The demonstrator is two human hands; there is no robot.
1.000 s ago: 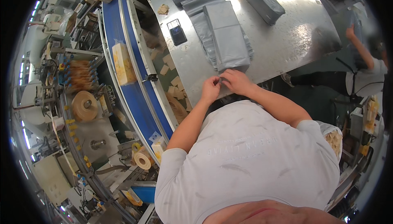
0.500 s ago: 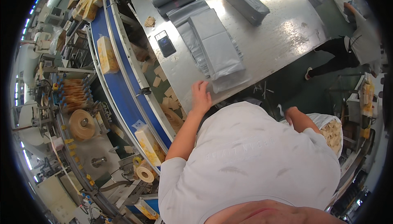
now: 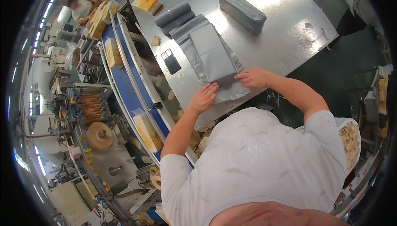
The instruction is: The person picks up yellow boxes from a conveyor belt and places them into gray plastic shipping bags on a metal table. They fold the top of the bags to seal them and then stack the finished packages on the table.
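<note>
A grey plastic bag (image 3: 219,62) with a block-shaped load inside lies on a stack of flat grey bags (image 3: 194,31) on the metal table. Its loose end spreads toward me at the table's near edge. My left hand (image 3: 203,98) is at the near left corner of the bag, fingers closed on its edge. Opposite it, my right hand (image 3: 254,78) grips the near right corner, fingertips pointing inward. The parts of the bag under the fingers are hidden.
A filled grey package (image 3: 242,11) stands farther back on the metal table (image 3: 285,44). Left of the bags are a phone (image 3: 170,61) and grey rolls (image 3: 174,18). A blue conveyor (image 3: 124,81) carries yellow-and-white packs (image 3: 147,133). Another person (image 3: 82,11) works at the far left.
My right hand has come up from beside my body to the bag's right corner. My left hand has moved onto its left corner. The view has shifted slightly.
</note>
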